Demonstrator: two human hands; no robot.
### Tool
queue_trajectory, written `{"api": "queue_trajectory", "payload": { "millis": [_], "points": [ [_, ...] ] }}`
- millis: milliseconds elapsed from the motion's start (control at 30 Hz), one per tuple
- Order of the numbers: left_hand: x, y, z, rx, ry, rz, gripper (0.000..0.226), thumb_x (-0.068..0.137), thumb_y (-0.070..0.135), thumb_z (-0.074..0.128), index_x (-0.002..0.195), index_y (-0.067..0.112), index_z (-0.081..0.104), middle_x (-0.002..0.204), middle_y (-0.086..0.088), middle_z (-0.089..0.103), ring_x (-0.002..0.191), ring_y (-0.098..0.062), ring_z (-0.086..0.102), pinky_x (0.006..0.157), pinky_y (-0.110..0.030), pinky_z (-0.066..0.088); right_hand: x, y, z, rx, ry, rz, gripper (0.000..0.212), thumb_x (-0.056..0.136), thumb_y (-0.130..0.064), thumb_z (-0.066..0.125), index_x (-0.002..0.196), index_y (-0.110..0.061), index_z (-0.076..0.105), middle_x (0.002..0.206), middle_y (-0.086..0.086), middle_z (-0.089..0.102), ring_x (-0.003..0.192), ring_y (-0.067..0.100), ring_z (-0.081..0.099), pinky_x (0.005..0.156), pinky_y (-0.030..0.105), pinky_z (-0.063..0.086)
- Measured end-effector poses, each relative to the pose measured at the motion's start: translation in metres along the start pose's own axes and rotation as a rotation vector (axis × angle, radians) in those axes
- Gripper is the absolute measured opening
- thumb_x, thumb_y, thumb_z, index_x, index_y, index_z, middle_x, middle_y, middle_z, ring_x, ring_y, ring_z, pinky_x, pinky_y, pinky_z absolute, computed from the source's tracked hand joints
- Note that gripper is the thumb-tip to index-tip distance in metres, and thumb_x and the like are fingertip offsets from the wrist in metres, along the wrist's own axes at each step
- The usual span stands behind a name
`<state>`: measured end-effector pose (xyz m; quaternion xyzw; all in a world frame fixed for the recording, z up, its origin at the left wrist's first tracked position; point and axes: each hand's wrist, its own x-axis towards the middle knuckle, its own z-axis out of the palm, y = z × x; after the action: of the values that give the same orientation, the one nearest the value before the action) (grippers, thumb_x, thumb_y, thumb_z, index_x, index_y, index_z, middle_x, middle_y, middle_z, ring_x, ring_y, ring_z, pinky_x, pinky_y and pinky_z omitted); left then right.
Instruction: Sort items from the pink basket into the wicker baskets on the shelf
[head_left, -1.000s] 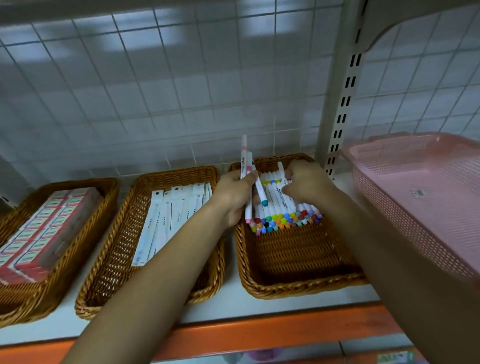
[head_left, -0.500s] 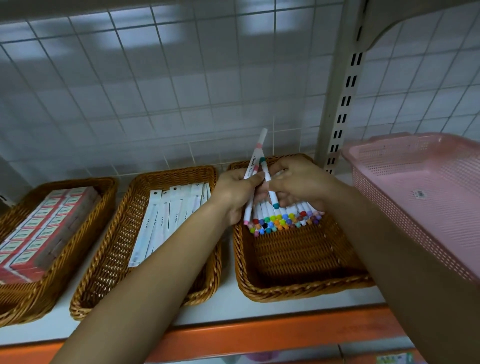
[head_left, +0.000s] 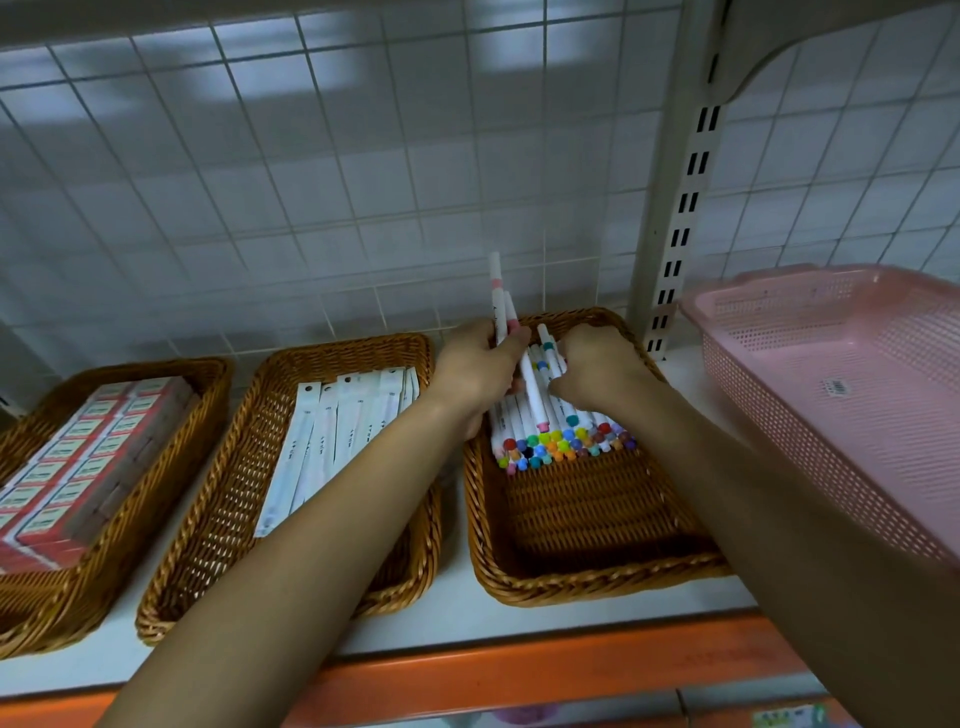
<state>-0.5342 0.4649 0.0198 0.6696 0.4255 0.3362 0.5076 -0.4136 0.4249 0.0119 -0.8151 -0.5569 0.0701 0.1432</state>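
Head view: far to the left of the marker basket (head_left: 582, 509) a box basket (head_left: 57, 608) stands on the shelf (head_left: 457, 613), with red boxes (head_left: 78, 457) in rows inside. Just beside the marker basket, on its left, is the packet basket (head_left: 218, 530) with long white packets (head_left: 332, 431) laid along it. The left hand (head_left: 480, 366) is over the back left corner of the marker basket, and its fingers are clamped on two markers (head_left: 497, 306), which stand almost upright above the rim. Inside this basket the markers (head_left: 566, 441) lie in a row in the back half, their coloured caps toward the front. The right hand (head_left: 597, 371) is over the back right part. Its fingers are curled on the white ends of the markers, but I cannot tell which one it pinches. A white post (head_left: 675, 208) rises behind the back right corner. To the right of the marker basket is the pink basket (head_left: 841, 395), tilted, and the right forearm passes under its near side.
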Motion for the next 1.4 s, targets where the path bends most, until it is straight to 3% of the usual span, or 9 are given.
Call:
{"api": "queue_trajectory", "payload": {
  "millis": [133, 300, 500, 600, 733, 900, 1067, 1133, 1400],
  "points": [
    [0.006, -0.001, 0.001, 0.282, 0.004, 0.086, 0.023, 0.097, 0.024, 0.052, 0.096, 0.003, 0.063, 0.077, -0.007, 0.062, 0.067, -0.017, 0.063, 0.068, -0.032, 0.058, -0.001, 0.001, 0.001, 0.007, 0.038, -0.051, 0.032, 0.086, -0.023, 0.065, 0.112, -0.005, 0.059, 0.108, 0.010, 0.062, 0.094, 0.022, 0.058, 0.071, 0.025, 0.044],
    [0.021, 0.001, 0.010, 0.488, -0.041, 0.026, 0.029, 0.094, 0.026, 0.056, 0.093, -0.001, 0.064, 0.088, -0.018, 0.070, 0.084, -0.029, 0.069, 0.081, -0.043, 0.056, -0.004, 0.007, -0.005, 0.069, 0.099, -0.038, 0.026, 0.090, -0.021, 0.060, 0.107, -0.002, 0.065, 0.109, 0.012, 0.065, 0.098, 0.025, 0.061, 0.082, 0.031, 0.049],
    [0.031, -0.004, 0.020, 0.420, -0.058, -0.042, 0.031, 0.088, 0.020, 0.062, 0.099, -0.009, 0.063, 0.093, -0.022, 0.069, 0.082, -0.031, 0.070, 0.074, -0.041, 0.059, -0.008, 0.015, -0.001, 0.110, 0.073, -0.036, 0.027, 0.088, -0.017, 0.062, 0.113, -0.008, 0.064, 0.117, 0.010, 0.063, 0.106, 0.024, 0.058, 0.086, 0.028, 0.047],
    [0.028, -0.002, 0.019, 0.490, -0.055, -0.030, 0.036, 0.096, 0.028, 0.051, 0.093, -0.006, 0.063, 0.087, -0.018, 0.067, 0.079, -0.029, 0.067, 0.072, -0.041, 0.057, -0.009, 0.017, -0.001, 0.151, 0.088, -0.030, 0.029, 0.089, -0.018, 0.062, 0.117, -0.009, 0.062, 0.119, 0.009, 0.062, 0.109, 0.023, 0.057, 0.088, 0.027, 0.045],
    [0.023, 0.005, 0.010, 0.807, -0.043, 0.058, 0.039, 0.101, 0.034, 0.034, 0.081, 0.008, 0.054, 0.065, -0.003, 0.048, 0.057, -0.015, 0.046, 0.048, -0.027, 0.032, -0.010, 0.019, 0.001, 0.166, 0.113, -0.034, 0.027, 0.090, -0.018, 0.061, 0.115, -0.009, 0.063, 0.116, 0.009, 0.063, 0.106, 0.022, 0.058, 0.083, 0.025, 0.044],
    [0.019, 0.001, 0.004, 0.903, -0.076, 0.051, 0.043, 0.099, 0.035, 0.041, 0.063, 0.011, 0.046, 0.061, -0.003, 0.046, 0.061, -0.017, 0.047, 0.057, -0.027, 0.037, -0.011, 0.017, 0.001, 0.178, 0.107, -0.046, 0.025, 0.090, -0.018, 0.060, 0.113, -0.009, 0.064, 0.112, 0.010, 0.064, 0.102, 0.023, 0.059, 0.083, 0.029, 0.047],
    [0.014, -0.004, 0.014, 0.907, -0.061, 0.072, 0.030, 0.093, 0.029, 0.055, 0.112, 0.005, 0.060, 0.100, -0.009, 0.064, 0.093, -0.021, 0.062, 0.073, -0.028, 0.045, -0.011, 0.015, -0.003, 0.162, 0.073, -0.057, 0.027, 0.088, -0.017, 0.062, 0.113, -0.008, 0.064, 0.111, 0.010, 0.065, 0.101, 0.023, 0.060, 0.087, 0.031, 0.050],
    [0.014, -0.004, 0.018, 0.933, -0.064, 0.074, 0.032, 0.089, 0.028, 0.061, 0.114, 0.007, 0.060, 0.111, -0.010, 0.064, 0.097, -0.024, 0.062, 0.071, -0.027, 0.045, -0.012, 0.017, -0.003, 0.167, 0.049, -0.039, 0.024, 0.088, -0.017, 0.063, 0.107, -0.004, 0.067, 0.105, 0.012, 0.067, 0.098, 0.024, 0.062, 0.089, 0.036, 0.051],
    [0.013, -0.005, 0.020, 1.022, -0.055, 0.127, 0.037, 0.085, 0.033, 0.068, 0.112, 0.009, 0.061, 0.113, -0.008, 0.062, 0.100, -0.023, 0.060, 0.071, -0.026, 0.041, -0.023, 0.025, 0.002, 0.159, 0.012, -0.047, 0.025, 0.084, -0.010, 0.064, 0.105, 0.002, 0.067, 0.104, 0.018, 0.068, 0.098, 0.029, 0.064, 0.089, 0.043, 0.052]
  ]
}}
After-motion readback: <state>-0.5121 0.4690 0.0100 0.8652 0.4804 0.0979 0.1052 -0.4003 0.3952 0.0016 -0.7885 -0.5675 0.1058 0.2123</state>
